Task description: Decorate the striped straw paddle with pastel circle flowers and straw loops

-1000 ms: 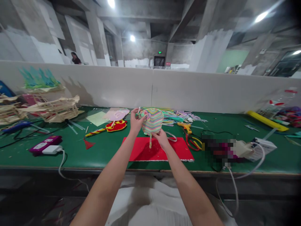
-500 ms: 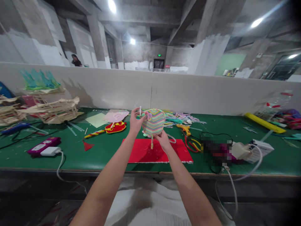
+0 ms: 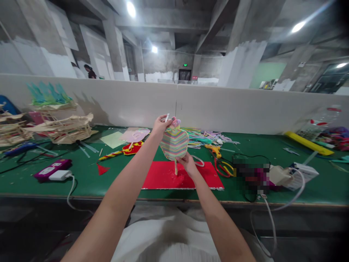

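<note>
A round hand fan (image 3: 175, 145) with pastel zigzag stripes stands upright in front of me, its handle (image 3: 176, 168) pointing down. My right hand (image 3: 187, 163) grips the fan at its lower edge, close to the handle. At the top edge, my left hand (image 3: 161, 124) has its fingers closed on a fluffy pink and purple flower (image 3: 176, 123). A small white strip (image 3: 167, 117) sticks up between the left fingers. Whether the flower is fixed to the fan, I cannot tell. Below the fan lies a red foam-like board (image 3: 160, 178) on the green table (image 3: 109, 189).
Left of the board lies a red and yellow fan (image 3: 132, 148) with a tassel. A yellow glue gun (image 3: 214, 150), scissors (image 3: 225, 169) and pipe cleaners (image 3: 203, 137) lie to the right. Power strips (image 3: 53, 169) and cables flank the work area. A white partition (image 3: 131, 105) stands behind.
My left hand has moved up and right with the flower, from the fan's upper left side to its top edge. The fan has shifted slightly left and down.
</note>
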`<state>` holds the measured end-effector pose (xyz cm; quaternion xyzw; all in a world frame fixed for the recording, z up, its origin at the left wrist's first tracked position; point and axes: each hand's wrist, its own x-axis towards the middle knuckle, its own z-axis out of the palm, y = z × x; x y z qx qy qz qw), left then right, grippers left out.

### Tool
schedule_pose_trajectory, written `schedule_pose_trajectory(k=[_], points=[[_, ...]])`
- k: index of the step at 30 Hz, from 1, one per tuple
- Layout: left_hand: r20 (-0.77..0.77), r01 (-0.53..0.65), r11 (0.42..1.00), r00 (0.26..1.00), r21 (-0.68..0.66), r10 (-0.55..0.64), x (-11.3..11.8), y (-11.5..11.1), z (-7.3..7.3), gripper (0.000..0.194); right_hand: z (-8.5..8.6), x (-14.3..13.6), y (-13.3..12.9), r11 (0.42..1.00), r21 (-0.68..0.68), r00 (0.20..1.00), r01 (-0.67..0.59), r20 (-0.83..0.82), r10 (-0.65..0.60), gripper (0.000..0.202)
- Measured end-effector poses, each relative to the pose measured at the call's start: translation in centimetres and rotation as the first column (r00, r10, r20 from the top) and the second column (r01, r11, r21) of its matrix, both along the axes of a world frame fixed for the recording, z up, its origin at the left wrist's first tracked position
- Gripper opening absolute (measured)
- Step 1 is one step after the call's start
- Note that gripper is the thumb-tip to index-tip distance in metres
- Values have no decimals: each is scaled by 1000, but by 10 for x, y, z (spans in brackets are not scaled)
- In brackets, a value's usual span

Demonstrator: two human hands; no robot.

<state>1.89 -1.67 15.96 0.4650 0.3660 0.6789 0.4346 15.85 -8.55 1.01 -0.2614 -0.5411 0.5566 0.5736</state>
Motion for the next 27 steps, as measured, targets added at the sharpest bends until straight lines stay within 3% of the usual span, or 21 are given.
schedule_pose_trajectory(k=[4, 13, 20, 27], points=[[38, 1, 1000, 999, -21, 0, 3, 5, 0, 30, -2, -1, 2, 1000, 1, 1000, -1, -12, 1, 43], [-119, -153, 987, 981, 38, 156, 9, 3, 1, 31, -1, 1, 1, 1000, 3, 1000, 2, -3, -2, 44], [-77, -130, 991, 989, -11, 129, 7, -1, 5, 33, 4, 0, -2, 1000, -5, 1000, 0, 12, 0, 47], [-129, -115, 993, 985, 31, 118, 5, -1, 1, 37, 1, 0, -1, 999, -26, 1000, 25, -13, -25, 42]])
